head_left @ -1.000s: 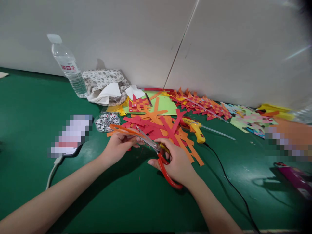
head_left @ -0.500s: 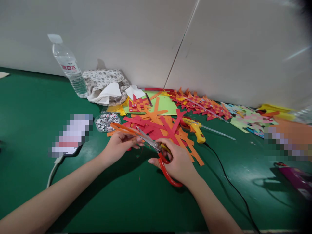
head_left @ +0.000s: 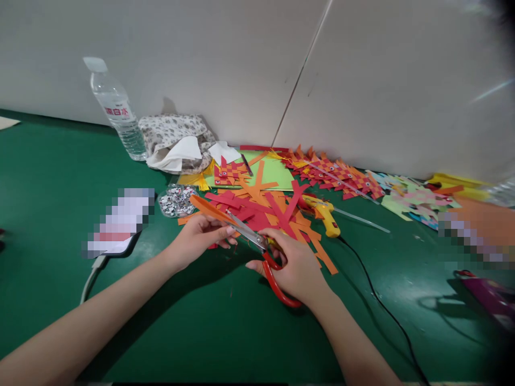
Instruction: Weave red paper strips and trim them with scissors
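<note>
An orange paper strip (head_left: 209,208) is pinched between the thumb and fingers of my left hand (head_left: 201,236), pointing up and to the left. My right hand (head_left: 295,265) is wrapped round a pair of scissors with red handles (head_left: 277,287). Their metal blades (head_left: 249,234) reach left, parted a little, right at the strip near my left fingertips. Whether the blades have cut into the paper I cannot tell. Beneath and behind both hands lies a loose heap of red and orange paper strips (head_left: 257,206).
A yellow glue gun (head_left: 328,217) lies right of the heap, its black cord (head_left: 376,292) trailing forward. Woven paper fish (head_left: 333,174) line the wall. At left are a bag of googly eyes (head_left: 177,201), a phone (head_left: 123,220), a water bottle (head_left: 120,115) and a patterned tissue pouch (head_left: 177,128).
The orange strip in my left hand has turned slightly, showing more of its flat face. Both hands stay nearly in place; the whole view has shifted a little.
</note>
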`<act>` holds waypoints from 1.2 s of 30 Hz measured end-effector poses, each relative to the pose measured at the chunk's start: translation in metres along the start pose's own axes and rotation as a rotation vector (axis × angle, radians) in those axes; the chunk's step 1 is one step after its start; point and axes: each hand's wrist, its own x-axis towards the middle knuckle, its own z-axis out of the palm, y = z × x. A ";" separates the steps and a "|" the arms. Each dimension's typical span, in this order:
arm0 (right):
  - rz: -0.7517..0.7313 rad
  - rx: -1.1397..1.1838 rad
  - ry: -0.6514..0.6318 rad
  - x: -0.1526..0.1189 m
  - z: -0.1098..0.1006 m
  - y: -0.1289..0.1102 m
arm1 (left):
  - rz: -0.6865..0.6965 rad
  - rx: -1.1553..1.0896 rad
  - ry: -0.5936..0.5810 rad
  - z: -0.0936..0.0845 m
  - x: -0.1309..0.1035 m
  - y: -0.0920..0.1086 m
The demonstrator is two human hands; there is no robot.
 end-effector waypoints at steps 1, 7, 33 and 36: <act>-0.006 0.000 0.005 0.000 0.000 0.000 | -0.003 -0.004 0.001 0.000 0.000 0.000; -0.032 -0.013 0.019 0.000 0.000 0.000 | -0.015 -0.018 -0.010 -0.001 0.001 -0.001; -0.060 -0.068 0.059 -0.001 0.002 0.001 | -0.035 -0.007 0.010 -0.001 -0.001 0.000; -0.064 -0.075 0.062 -0.001 0.002 0.002 | -0.024 -0.010 0.009 -0.001 -0.001 -0.001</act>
